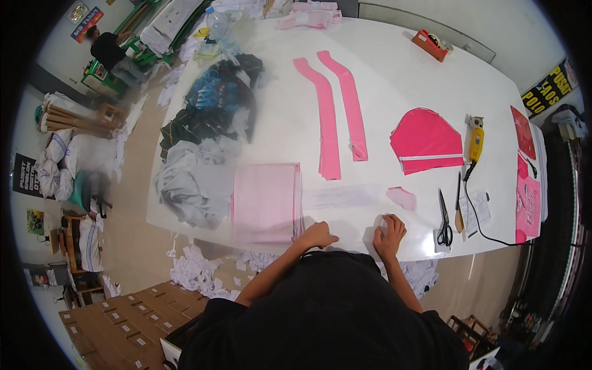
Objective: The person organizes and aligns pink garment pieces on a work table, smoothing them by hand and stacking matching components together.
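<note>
Left hand point(317, 235) sits low beside the bottom right corner of the pink stack point(266, 203); fingers curled in, can't tell if they pinch anything. Right hand point(389, 237) rests on the surface point(394, 74), fingers apart, nothing in them, just below the small pink piece point(402, 198). Pale strip point(342, 196) lies flat between stack and small piece, ahead of both hands.

Handling, my judgement: the stack's right edge looks uneven, layers fanned a bit, so square it with flat fingers and press from above rather than tugging one sheet. Thin cloth likely slips or creases; pin one end of the strip with the left, smooth outward with the right. Small piece could shift if a sleeve or wrist brushes it; lift, don't drag.

Keep the long pink strips point(327, 123) and the dark pink pile point(425, 135) untouched, apart. Watch right side: scissors point(443, 225), yellow cutter point(476, 145) and its cord point(509, 244) near the right arm's reach. Grey cloth heap point(191, 179) crowds the stack's left edge.
</note>
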{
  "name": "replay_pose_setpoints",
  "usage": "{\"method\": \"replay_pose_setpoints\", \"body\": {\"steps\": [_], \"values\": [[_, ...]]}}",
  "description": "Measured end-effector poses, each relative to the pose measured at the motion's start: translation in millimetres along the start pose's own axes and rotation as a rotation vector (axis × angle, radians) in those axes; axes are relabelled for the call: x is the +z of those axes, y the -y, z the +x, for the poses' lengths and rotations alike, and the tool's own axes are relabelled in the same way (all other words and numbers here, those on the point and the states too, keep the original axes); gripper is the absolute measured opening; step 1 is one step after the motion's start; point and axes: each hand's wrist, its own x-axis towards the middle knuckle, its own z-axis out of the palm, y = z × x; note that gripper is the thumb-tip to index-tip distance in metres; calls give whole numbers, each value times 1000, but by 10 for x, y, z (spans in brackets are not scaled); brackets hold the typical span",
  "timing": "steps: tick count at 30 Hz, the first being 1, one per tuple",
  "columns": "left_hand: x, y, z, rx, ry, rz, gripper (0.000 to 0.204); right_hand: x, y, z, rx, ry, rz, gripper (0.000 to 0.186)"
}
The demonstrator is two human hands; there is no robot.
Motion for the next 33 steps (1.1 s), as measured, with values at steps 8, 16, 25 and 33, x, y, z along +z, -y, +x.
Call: {"method": "replay_pose_setpoints", "body": {"steps": [8, 16, 25, 33], "values": [[65, 124, 77, -7, -23, -2, 52, 26, -43, -14, -7, 0, -17, 46], [66, 134, 74, -24, -25, 34, 50, 9, -31, -8, -4, 9, -14, 47], [62, 140, 68, -44, -3, 23, 49, 31, -52, -14, 4, 14, -18, 46], [136, 175, 112, -40, -15, 20, 56, 8, 12, 0, 5, -10, 7, 43]]}}
